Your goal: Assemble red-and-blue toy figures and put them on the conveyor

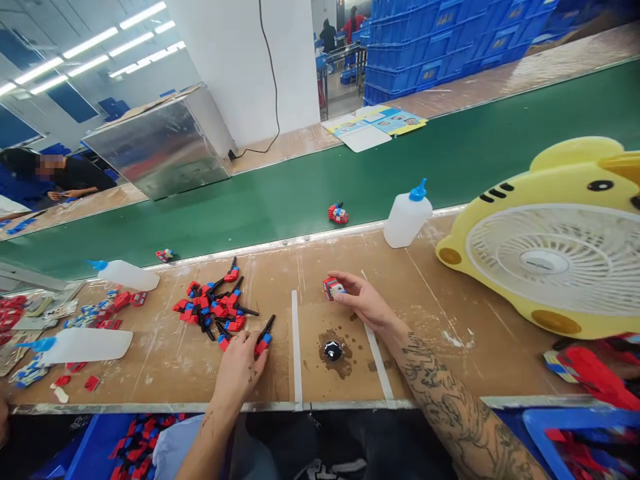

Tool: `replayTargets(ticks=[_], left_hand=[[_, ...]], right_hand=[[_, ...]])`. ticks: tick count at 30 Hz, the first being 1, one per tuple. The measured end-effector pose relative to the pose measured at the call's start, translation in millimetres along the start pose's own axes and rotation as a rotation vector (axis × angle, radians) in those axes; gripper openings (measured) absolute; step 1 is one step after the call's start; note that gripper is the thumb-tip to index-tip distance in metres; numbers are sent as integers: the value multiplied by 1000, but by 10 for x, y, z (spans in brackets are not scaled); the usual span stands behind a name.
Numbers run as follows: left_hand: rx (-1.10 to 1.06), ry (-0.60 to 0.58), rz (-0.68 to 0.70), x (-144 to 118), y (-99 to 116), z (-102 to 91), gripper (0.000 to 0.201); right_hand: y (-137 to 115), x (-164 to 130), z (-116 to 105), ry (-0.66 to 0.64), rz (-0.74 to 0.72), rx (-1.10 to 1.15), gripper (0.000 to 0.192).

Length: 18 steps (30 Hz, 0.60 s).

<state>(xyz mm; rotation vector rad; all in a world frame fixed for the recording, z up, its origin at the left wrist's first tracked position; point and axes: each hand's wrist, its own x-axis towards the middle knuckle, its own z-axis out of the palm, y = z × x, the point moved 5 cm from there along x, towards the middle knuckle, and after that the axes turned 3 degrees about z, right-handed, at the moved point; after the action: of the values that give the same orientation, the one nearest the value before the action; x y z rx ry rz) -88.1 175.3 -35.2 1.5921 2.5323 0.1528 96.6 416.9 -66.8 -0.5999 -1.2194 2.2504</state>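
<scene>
Factory hall with a long workbench

A green conveyor belt [300, 193] runs beyond the wooden workbench [440, 313]; far off stand a white pillar [245, 60] and stacked blue crates [440, 40], under ceiling strip lights [90, 47].

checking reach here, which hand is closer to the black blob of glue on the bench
Right. The right hand, holding a small red and blue block, sits just above and right of the black blob. The left hand is farther off to its left, on a black-handled piece.

Three white squeeze bottles [407, 217] with blue caps, one yellow desk fan [555, 247], two small toys [338, 213] on the green belt [300, 193].
</scene>
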Motion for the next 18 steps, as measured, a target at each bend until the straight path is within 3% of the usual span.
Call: replayTargets(ticks=[2,5,9,12,14,18], left_hand=[[-7,-63,1,40,-10,-61,27],[-210,-174,46,67,28,-162,29],[-434,-268,341,70,482,-335,37],[-340,-285,641,63,955,-384,41],[-260,-234,795,75,1176,-377,44],[-105,-189,929,109,1318,-277,54]], right_hand=[[17,10,-19,31,10,30,61],[65,38,-50,63,41,133,58],[110,65,-51,49,80,296,51],[110,75,-50,30,71,340,50],[117,85,-68,42,66,328,51],[146,110,-119,107,66,255,52]])
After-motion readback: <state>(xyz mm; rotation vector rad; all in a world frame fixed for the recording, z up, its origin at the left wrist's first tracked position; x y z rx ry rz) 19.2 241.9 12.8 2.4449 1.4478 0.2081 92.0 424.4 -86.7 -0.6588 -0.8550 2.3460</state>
